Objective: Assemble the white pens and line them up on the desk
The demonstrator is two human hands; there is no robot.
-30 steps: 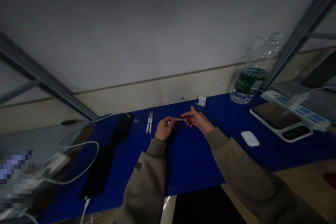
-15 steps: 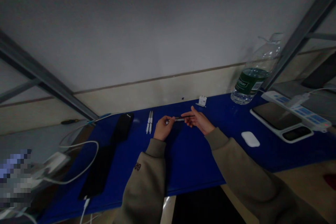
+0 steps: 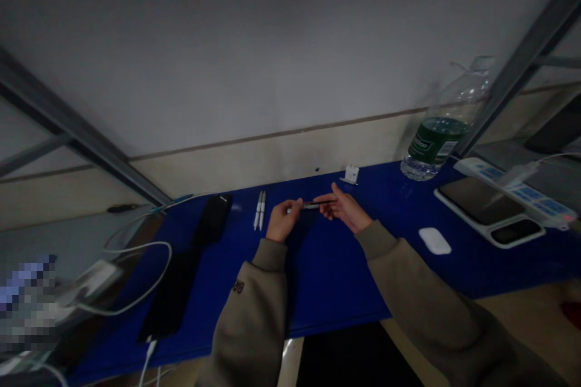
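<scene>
Left hand (image 3: 284, 222) and right hand (image 3: 342, 210) are held close together just above the blue surface (image 3: 345, 278), with a thin pen (image 3: 314, 204), dark at one end and pale at the other, pinched between the fingers of both. Two white pens (image 3: 259, 210) are laid side by side just left of the hands. A white plug (image 3: 351, 174) is set behind them, a white mouse (image 3: 434, 240) is placed to the right, and a water bottle (image 3: 436, 145) is stood near the wall. A black phone (image 3: 211, 221) is laid to the left.
</scene>
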